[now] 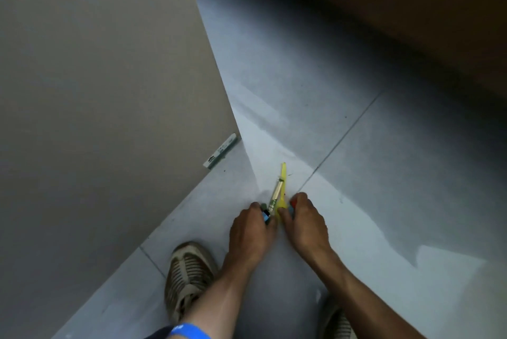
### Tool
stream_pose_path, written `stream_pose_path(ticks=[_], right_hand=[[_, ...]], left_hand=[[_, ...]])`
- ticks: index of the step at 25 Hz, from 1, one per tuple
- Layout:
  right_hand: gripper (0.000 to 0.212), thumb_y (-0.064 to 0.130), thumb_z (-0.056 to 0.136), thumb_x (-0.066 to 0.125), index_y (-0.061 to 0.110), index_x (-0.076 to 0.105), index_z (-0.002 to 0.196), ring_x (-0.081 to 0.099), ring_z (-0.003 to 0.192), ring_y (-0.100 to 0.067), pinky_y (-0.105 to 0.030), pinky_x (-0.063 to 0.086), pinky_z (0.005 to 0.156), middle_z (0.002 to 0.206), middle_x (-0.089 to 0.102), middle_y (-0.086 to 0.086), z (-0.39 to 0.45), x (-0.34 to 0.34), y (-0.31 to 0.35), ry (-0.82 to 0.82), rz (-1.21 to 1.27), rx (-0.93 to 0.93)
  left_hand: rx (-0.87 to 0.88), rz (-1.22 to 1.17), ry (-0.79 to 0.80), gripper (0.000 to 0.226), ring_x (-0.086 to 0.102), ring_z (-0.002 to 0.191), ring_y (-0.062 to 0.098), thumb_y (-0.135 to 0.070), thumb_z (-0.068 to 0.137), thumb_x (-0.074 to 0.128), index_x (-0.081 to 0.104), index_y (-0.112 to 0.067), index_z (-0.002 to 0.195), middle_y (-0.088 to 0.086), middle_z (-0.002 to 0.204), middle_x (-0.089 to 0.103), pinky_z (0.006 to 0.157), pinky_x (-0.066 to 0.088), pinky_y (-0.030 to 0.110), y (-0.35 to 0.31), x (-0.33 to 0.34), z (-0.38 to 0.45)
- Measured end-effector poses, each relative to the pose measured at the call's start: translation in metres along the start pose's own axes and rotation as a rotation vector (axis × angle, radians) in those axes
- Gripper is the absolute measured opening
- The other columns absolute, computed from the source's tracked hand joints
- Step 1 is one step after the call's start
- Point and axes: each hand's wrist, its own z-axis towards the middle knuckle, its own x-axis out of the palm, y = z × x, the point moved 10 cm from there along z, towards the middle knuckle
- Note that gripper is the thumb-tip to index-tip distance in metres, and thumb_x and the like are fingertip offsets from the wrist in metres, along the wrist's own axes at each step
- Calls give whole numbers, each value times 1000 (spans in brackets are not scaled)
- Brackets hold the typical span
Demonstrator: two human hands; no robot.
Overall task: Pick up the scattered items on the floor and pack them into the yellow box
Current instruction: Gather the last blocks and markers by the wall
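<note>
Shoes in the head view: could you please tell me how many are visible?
2: left shoe beside the left forearm; right shoe at the bottom edge, partly hidden behind the right forearm.

Left hand (251, 225): reaching forward and down, back of hand up, fingers curled around small items at the fingertips. Left forearm bare, extended from lower centre; blue band at the wrist end near the frame's bottom edge. Right hand (303, 225): set just beside the left, back up, fingers curled down in a grip, thumb side touching the left hand's. Right forearm bare, entering from lower right.
</note>
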Motion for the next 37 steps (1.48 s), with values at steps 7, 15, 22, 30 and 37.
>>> stream_pose_path(ticks=[7, 15, 22, 30, 37], right_hand=[[19, 28, 98, 51, 9, 51, 102, 58, 96, -27, -34, 45, 77, 106, 59, -10, -3, 8, 15, 8, -30, -19], [21, 10, 97, 53, 14, 45, 78, 46, 60, -4, -17, 35, 56, 69, 52, 4, -16, 11, 6, 1, 434, -26], [11, 10, 97, 55, 2, 56, 89, 57, 63, -18, -26, 49, 55, 70, 56, -7, -43, -127, -13, -80, 927, -33], [7, 13, 97, 54, 11, 59, 93, 57, 62, -12, -24, 47, 54, 71, 59, -3, -265, -347, -119, -421, 963, -57], [19, 16, 95, 56, 17, 70, 83, 65, 63, -16, -27, 48, 52, 72, 70, -2, -459, -383, -262, -806, 1155, 301]], left_hand=[[13, 2, 78, 29, 66, 78, 21, -42, 78, 67, 65, -14, 84, 4, 86, 70, 70, 55, 34, -1, 6, 12], [-6, -183, 93, 36, 57, 56, 14, -43, 66, 72, 50, -16, 55, -1, 58, 60, 50, 37, 25, -5, -6, 8], [148, -755, 208, 30, 26, 44, 15, -22, 65, 67, 41, -22, 51, -1, 50, 31, 43, 21, 21, -151, -42, -22], [447, -761, 731, 21, 28, 36, 12, -21, 61, 67, 48, -22, 52, -3, 45, 38, 40, 20, 18, -385, 23, -255], [426, -615, 990, 24, 53, 40, 11, -32, 62, 72, 65, -13, 77, -1, 50, 61, 38, 36, 20, -431, 119, -438]])
